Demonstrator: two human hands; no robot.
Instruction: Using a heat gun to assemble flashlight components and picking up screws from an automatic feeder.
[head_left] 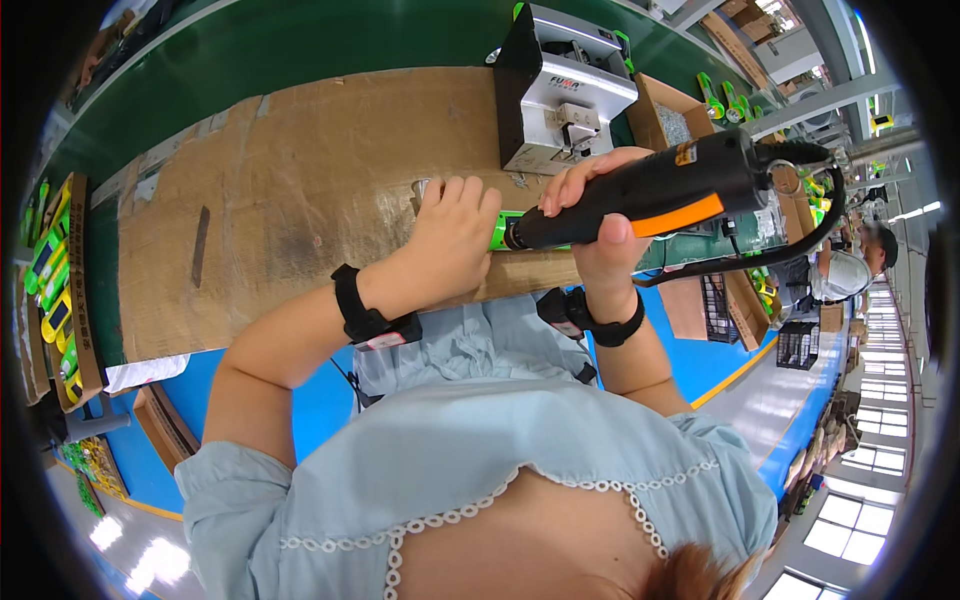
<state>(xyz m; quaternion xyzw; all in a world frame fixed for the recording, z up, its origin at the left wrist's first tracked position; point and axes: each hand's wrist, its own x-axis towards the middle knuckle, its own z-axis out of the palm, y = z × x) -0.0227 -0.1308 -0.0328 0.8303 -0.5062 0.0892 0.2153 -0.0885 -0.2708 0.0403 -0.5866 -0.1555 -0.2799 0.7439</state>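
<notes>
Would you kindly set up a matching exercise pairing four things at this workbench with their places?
Things:
1. power screwdriver
2. green part
3. grey machine
4. cardboard box of green and yellow parts

Places:
A. far left of the bench
B. in the right hand
C. under the left hand
D. beyond both hands

Pairs: 1-B, 2-C, 3-D, 4-A
</notes>
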